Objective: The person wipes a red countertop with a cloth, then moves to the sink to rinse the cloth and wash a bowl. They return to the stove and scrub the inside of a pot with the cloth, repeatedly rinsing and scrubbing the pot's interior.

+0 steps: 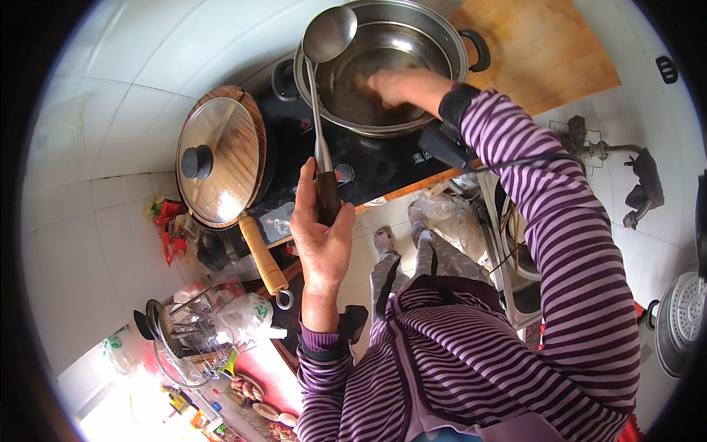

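Observation:
My left hand (320, 237) grips the dark handle of a steel ladle (330, 36). The ladle points away from me, its bowl over the left rim of a wide stainless-steel pot (446, 41) with black side handles. Inside that pot, my right hand (399, 88) reaches down near the bottom with its fingers bent and blurred. A yellowish-brown patch shows at the fingertips; whether it is something held or a reflection, I cannot tell. The pot's inside looks wet and brownish. It stands on a black glass cooktop (375, 166).
Left of the pot, a frying pan with a wooden handle (262, 254) bears a glass lid (221, 138). A wooden board (541, 50) lies to the right. Beside my right arm are a sink (525, 298) and wall tap (621, 148). A wire rack (199, 337) stands lower left.

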Available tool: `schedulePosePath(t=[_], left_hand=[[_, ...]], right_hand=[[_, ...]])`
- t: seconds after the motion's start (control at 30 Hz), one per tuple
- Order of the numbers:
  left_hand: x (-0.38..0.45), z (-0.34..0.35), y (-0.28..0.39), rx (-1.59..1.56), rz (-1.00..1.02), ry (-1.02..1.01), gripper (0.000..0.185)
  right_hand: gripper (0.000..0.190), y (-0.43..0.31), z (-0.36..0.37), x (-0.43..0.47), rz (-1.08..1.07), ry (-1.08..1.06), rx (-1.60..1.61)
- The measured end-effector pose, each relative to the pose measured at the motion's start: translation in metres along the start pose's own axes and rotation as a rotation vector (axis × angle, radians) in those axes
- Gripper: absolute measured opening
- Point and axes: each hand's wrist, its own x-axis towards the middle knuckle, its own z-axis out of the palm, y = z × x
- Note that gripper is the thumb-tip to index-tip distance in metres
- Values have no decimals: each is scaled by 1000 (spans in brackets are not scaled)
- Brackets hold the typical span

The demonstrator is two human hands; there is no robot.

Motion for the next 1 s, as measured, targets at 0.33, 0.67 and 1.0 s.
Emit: schedulePosePath(t=[0.33, 0.67, 1.0], left_hand=[[4, -7, -3, -202, -71, -40, 67], [8, 7, -5, -429, -236, -125, 46], [-13, 44, -5, -362, -254, -161, 68]], right_hand=[[30, 13, -8, -9, 93, 97, 81], [31, 21, -47, -74, -93, 657, 1010], [30, -4, -36, -37, 67, 1245, 711]])
